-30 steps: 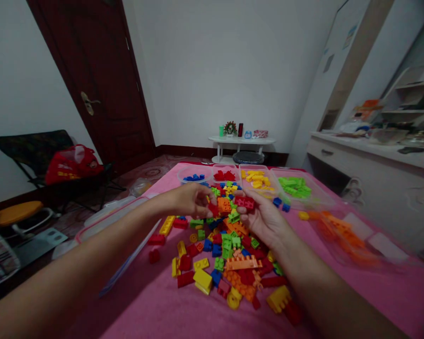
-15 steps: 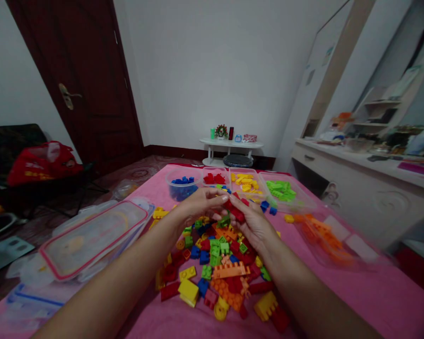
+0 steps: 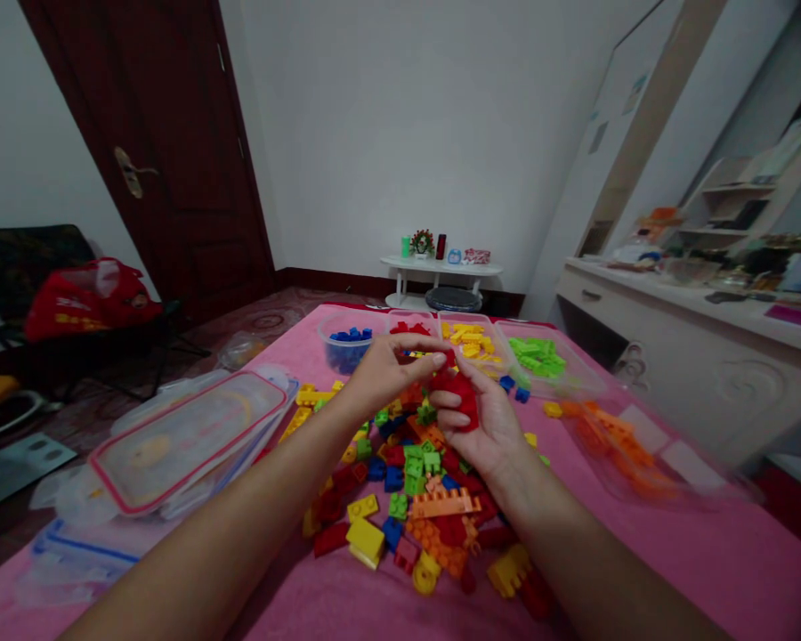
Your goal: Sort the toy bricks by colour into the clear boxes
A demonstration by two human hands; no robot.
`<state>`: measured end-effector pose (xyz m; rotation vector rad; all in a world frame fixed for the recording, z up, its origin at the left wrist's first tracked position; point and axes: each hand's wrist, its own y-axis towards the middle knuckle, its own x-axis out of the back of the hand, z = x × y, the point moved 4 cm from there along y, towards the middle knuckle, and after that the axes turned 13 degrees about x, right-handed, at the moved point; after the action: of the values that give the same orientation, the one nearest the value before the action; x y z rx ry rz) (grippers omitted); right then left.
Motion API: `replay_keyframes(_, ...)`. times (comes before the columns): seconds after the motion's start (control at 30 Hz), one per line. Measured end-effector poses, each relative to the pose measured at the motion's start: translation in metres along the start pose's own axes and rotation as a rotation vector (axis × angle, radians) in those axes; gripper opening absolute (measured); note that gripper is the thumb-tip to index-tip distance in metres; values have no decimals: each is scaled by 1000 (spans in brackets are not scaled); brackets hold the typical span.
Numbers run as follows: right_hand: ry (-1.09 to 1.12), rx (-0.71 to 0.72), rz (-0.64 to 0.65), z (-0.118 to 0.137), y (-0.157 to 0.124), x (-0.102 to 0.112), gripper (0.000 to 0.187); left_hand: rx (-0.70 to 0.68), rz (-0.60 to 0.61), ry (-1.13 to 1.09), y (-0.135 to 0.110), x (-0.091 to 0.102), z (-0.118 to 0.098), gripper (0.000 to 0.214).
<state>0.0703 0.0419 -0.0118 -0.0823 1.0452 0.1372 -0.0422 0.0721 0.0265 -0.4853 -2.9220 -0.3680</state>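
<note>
My right hand (image 3: 489, 425) is curled around red building bricks (image 3: 465, 399), its fingers wrapped over them from below. My left hand (image 3: 392, 367) meets it from the left, with thumb and fingertips pinched at a small red brick (image 3: 449, 358) at the top of the bunch. Whether that brick is joined to the others is unclear. Beneath both hands spreads a mixed pile of building bricks (image 3: 414, 472) in red, yellow, green, blue and orange.
Behind the hands stand clear containers of blue bricks (image 3: 351, 336), red bricks (image 3: 410, 328), yellow bricks (image 3: 471, 342) and green bricks (image 3: 538, 356). An orange-brick container (image 3: 684, 494) sits right. Stacked lids (image 3: 193, 445) lie left on the pink cloth (image 3: 694, 570).
The right hand has turned so its curled fingers and the red bricks show more. The left fingertips have come up to the top red brick. The view has shifted slightly.
</note>
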Motion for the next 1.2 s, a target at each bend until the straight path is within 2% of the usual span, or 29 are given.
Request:
replay_keyframes(0.1, -27, -31, 30, 1, -1, 0, 22, 29, -77, -53, 8, 13, 15, 26)
replay_keyframes(0.2, -41, -26, 8, 8, 3, 3, 17, 80, -198, -142, 18, 31, 41, 22)
replay_keyframes(0.27, -62, 6, -22, 17, 16, 3, 14, 164, -337, -233, 22, 44, 62, 21)
replay_keyframes(0.37, -182, 53, -79, 31, 55, -3, 10, 291, -489, -369, 25, 56, 89, 21)
replay_keyframes(0.47, -417, 169, -153, 48, 108, -17, 11, 278, -526, -351, 27, 59, 98, 17)
replay_keyframes(0.57, -780, 193, -232, 58, 150, -28, 35, 186, -502, -153, 28, 55, 93, 14)
replay_keyframes(0.63, -1037, 224, -309, 66, 161, -27, 47, 87, -452, 23, 26, 50, 84, 17)
replay_keyframes(0.7, -1177, 323, -335, 73, 157, -20, 45, -33, -383, 222, 22, 41, 74, 24)
replay_keyframes(0.77, -1194, 452, -274, 81, 142, -7, 34, -124, -301, 411, 17, 30, 65, 32)
replay_keyframes(0.83, -1215, 575, -210, 92, 119, 13, 26, -168, -215, 566, 12, 19, 61, 41)
replay_keyframes(0.9, -1350, 667, -211, 106, 93, 39, 26, -183, -146, 691, 8, 11, 61, 47)
replay_keyframes(1.0, -1717, 694, -213, 122, 63, 76, 25, -191, -75, 840, 6, 2, 64, 46)
replay_keyframes(1.07, -2028, 628, -268, 126, 50, 92, 24, -198, -41, 907, 5, 0, 67, 43)
replay_keyframes(1.13, -2282, 548, -329, 123, 43, 98, 27, -209, -23, 945, 5, -1, 67, 39)
replay_keyframes(1.2, -2454, 515, -348, 116, 38, 95, 32, -215, -22, 967, 6, 0, 66, 36)
